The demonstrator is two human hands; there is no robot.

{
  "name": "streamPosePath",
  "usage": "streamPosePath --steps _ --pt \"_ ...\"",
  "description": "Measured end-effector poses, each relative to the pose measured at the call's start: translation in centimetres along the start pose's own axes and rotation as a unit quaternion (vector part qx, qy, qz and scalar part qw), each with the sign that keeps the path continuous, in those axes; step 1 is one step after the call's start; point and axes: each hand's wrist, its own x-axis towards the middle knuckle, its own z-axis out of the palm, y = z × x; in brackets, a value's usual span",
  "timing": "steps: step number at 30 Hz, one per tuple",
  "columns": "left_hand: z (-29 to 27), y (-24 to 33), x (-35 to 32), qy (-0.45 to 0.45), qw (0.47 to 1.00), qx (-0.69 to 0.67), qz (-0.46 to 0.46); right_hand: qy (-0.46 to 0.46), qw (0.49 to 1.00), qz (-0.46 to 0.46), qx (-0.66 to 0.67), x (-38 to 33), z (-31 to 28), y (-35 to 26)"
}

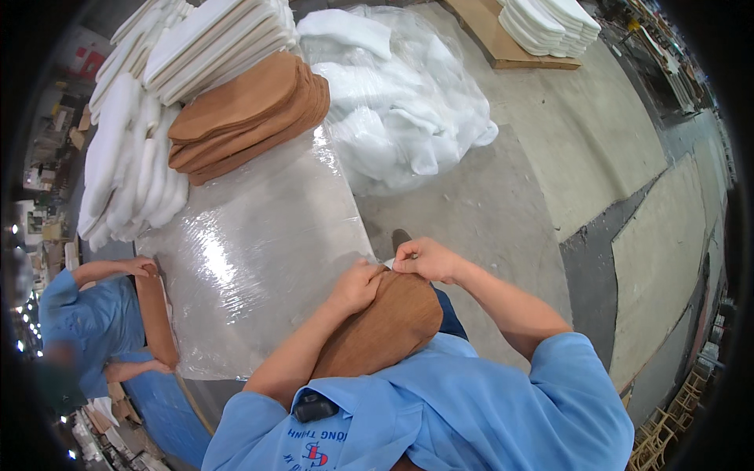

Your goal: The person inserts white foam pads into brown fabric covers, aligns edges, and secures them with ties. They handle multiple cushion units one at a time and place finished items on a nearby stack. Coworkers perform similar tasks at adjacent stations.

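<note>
A brown rounded cushion cover (385, 326) rests against my body at the table's near right corner. My left hand (357, 286) is closed on its far left edge. Beside it, my right hand (426, 261) pinches the same far edge, fingertips together. A small bit of white padding (389, 264) shows between the two hands. How full the cover is inside cannot be seen.
The table (259, 235) is wrapped in shiny plastic film. Farther back lie a stack of brown covers (243, 110), white padding pieces (126, 165) and a large clear bag of white filling (408, 102). At the left, a co-worker in blue (102, 314) holds another brown cover (155, 314).
</note>
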Motion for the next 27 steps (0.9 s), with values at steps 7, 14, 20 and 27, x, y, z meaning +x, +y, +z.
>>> streamPosePath --steps 7,14,20,27 --pt "1.3 1.2 2.0 0.039 0.997 0.054 -0.041 0.194 0.979 -0.009 0.061 2.0 1.5 6.3" --pt "3.0 0.5 4.2 0.041 0.991 0.106 -0.070 0.231 0.955 0.096 0.160 4.5 1.8 9.1" --pt "4.1 0.8 4.9 0.065 0.983 0.135 -0.103 0.210 0.928 0.194 0.240 5.7 2.0 9.5" --pt "3.6 3.3 5.4 0.076 0.992 0.081 -0.061 0.208 0.899 0.137 0.360 3.2 0.4 8.7"
